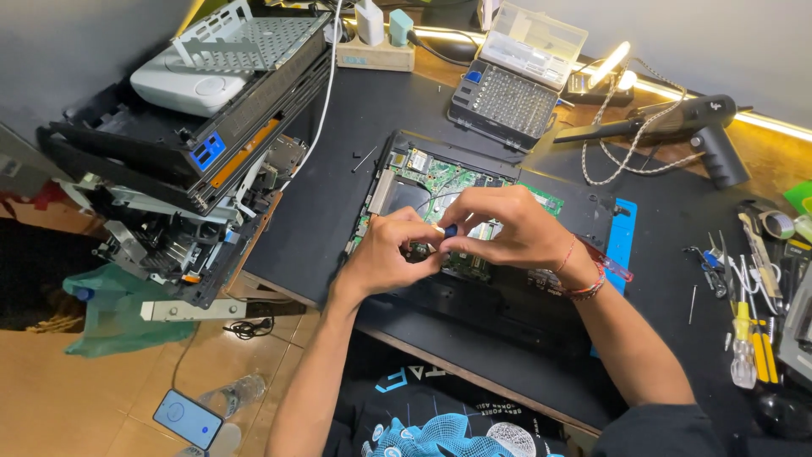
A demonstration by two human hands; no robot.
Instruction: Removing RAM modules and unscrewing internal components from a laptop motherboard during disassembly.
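Observation:
An opened laptop base [550, 305] lies on the black mat with its green circuit board [440, 178] exposed. Both of my hands meet over the board. My right hand [507, 230] pinches a small blue-handled screwdriver [450, 230] from above. My left hand [391, 250] closes its fingertips around the tool's lower end, right against the board. The tip and the part beneath it are hidden by my fingers. A red and beaded bracelet circles my right wrist.
A stack of dismantled black devices [194, 144] stands at the left. A screwdriver bit case [507, 93] lies open behind the laptop, with a black handheld blower [694, 127] to its right. Several hand tools [753, 279] lie at the right edge. A phone [188, 417] rests on the floor.

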